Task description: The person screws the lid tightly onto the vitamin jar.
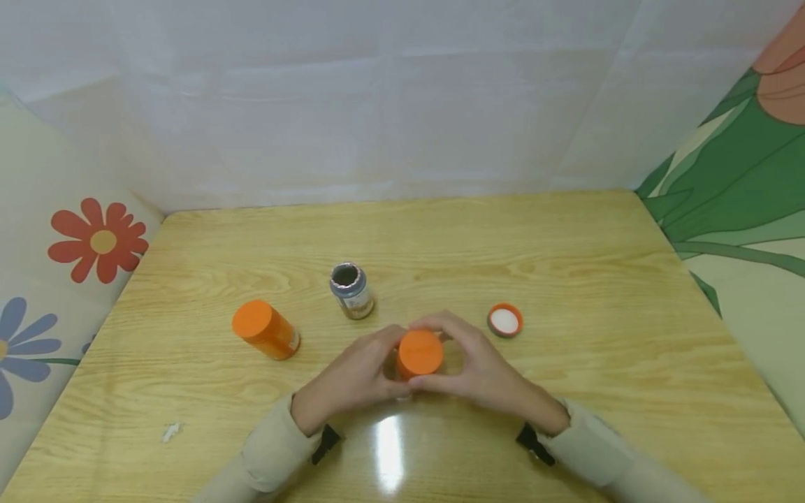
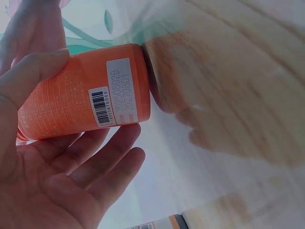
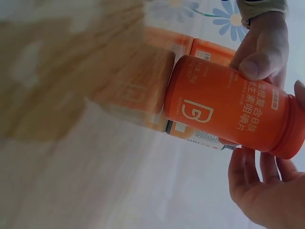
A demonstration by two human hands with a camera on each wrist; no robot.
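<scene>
In left grip (image 1: pixel 360 369), partly hidden bottle (image 1: pixel 420 353)

Pale beige fabric, lightly creased, forms the left sleeve (image 1: pixel 272 446) and right sleeve (image 1: pixel 592 446). A small black left wrist attachment (image 1: pixel 325 445) and matching right wrist attachment (image 1: pixel 536 445) jut beside the sleeve ends; left hand (image 1: pixel 360 372) and right hand (image 1: pixel 483 367) are bare.

On the wood-grained worktop (image 1: pixel 585 272), an orange bottle (image 1: pixel 270 335) is stood towards the left, with an uncapped blue-grey jar (image 1: pixel 355 299) placed near it, slightly farther back, its mouth ringed by a ragged, shiny edge. Towards the right, a round cap (image 1: pixel 505 321) is laid with its white lining uppermost, and a small white patch (image 1: pixel 170 432) is seen at the left front. The worktop is backed by pale, creased cloth (image 1: pixel 377 126) and flanked by floral-printed sheeting (image 1: pixel 38 175).
</scene>
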